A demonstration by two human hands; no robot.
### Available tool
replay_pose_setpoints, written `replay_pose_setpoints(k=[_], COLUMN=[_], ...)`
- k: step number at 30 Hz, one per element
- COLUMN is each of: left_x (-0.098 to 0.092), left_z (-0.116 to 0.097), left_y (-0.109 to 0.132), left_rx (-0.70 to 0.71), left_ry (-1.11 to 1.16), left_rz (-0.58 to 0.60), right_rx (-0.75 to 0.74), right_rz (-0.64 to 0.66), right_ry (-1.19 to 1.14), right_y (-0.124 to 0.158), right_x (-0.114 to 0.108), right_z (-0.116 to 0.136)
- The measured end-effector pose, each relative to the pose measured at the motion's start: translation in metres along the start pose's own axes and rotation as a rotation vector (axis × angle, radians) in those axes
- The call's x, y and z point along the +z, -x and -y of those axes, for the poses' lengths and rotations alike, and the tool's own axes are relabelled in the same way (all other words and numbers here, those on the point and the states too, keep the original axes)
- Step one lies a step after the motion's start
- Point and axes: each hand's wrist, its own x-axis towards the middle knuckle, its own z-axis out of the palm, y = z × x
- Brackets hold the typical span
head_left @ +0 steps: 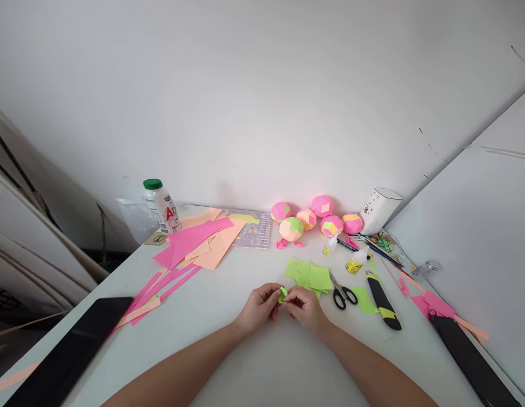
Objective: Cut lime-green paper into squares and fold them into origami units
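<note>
Scene inspected from the left edge across to the right.

At 9 o'clock on the white counter (254, 367) lies a flat black rectangular tablet (71, 353). Beyond it, at 10 o'clock, a spread of pink and peach paper sheets and strips (194, 249) lies near a white plastic bottle with a green cap (161, 206).

At centre, the left hand (259, 308) and the right hand (307, 308) meet fingertip to fingertip. Both are closed in a pinch on one small folded piece of lime-green paper (283, 294), held just above the counter. The left fingers cover its left edge, the right fingers its right edge; only a small part of it shows between them.

Handling judgement: the piece appears very light, thin and soft, and it would crease or tear under a hard squeeze. It is best held at its folded edges between thumb and forefinger, with light pressure, one hand on each side.

At 12 o'clock from the hands stand six pink, peach and green paper balls (307, 217). At 1 o'clock lies a loose pile of lime-green paper squares (309, 274). Just beside it, at 3 o'clock from the hands, lie black-handled scissors (342, 294), two small glue bottles (356, 261) and a black-and-yellow utility knife (383, 302). A white box (379, 210) stands against the wall.
</note>
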Motion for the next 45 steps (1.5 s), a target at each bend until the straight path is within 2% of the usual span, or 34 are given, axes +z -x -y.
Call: replay_pose_setpoints(k=[7, 13, 23, 29, 33, 39, 45], left_x=[0.001, 0.0, -0.002, -0.002, -0.002, -0.001, -0.001], left_z=[-0.009, -0.006, 0.0, -0.002, -0.003, -0.004, -0.007], left_y=[0.002, 0.002, 0.002, 0.006, 0.008, 0.008, 0.009], left_rx=[0.008, 0.018, 0.049, 0.024, 0.022, 0.02, 0.013], left_ry=[0.079, 0.097, 0.035, -0.003, -0.009, -0.06, -0.021], left_rz=[0.022, 0.044, 0.031, 0.084, 0.129, 0.116, 0.113], right_rx=[-0.048, -0.062, 0.019, 0.099, 0.133, 0.229, 0.219], right_rz=[-0.016, -0.004, -0.01, -0.035, -0.04, -0.047, -0.041], right_ry=[0.056, 0.068, -0.095, -0.175, -0.188, -0.195, -0.271], right_y=[-0.002, -0.001, 0.0, -0.001, -0.002, -0.002, -0.002], right_x=[0.0, 0.0, 0.001, 0.001, 0.0, -0.001, -0.001], right_z=[0.01, 0.01, 0.002, -0.001, 0.0, 0.0, 0.002])
